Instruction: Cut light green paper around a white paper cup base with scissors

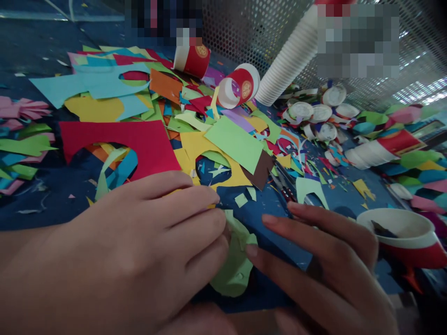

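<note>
Close under the camera, my left hand lies with its fingers curled together over a light green paper cutout on the blue table surface. My right hand comes in from the right, fingers stretched out, their tips touching the green cutout's right edge. The green piece is partly hidden under my left fingers. A yellow scrap shows just beyond my left fingertips.
Coloured paper scraps cover the table: a red sheet, a yellow sheet with a round hole, a green rectangle. Red-and-white paper cups, a stack of white cups, cup bottoms and scissors lie around. Perforated metal mesh stands behind.
</note>
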A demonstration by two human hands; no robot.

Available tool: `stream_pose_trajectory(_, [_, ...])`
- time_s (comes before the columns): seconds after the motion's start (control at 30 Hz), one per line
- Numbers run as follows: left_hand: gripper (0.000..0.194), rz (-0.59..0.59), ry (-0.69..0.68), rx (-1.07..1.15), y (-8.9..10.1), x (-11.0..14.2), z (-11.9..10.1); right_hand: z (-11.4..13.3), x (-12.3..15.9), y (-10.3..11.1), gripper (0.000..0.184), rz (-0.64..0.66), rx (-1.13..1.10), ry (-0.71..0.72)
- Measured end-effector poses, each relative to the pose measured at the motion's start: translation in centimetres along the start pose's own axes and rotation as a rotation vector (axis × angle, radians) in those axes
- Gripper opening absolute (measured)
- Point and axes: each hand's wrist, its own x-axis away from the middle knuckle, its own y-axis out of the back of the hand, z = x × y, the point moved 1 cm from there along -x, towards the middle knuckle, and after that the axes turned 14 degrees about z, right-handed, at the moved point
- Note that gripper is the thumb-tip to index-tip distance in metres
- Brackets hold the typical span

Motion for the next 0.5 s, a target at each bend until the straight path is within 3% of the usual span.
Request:
stream_pose_trajectory(0.27, [0.047, 0.040, 0.003, 0.000, 0.12, -0.12, -0.06, -0.25, -0.40, -0.31, 0.027, 0.062, -0.014, 0.030])
stream_pose_trajectory(0.5, [0.048, -0.021, -0.003, -0.019, -0.10, -0.19, -0.01, -0.50, -0.72, -0.77, 0.024, 0.107, 0.006, 0.046])
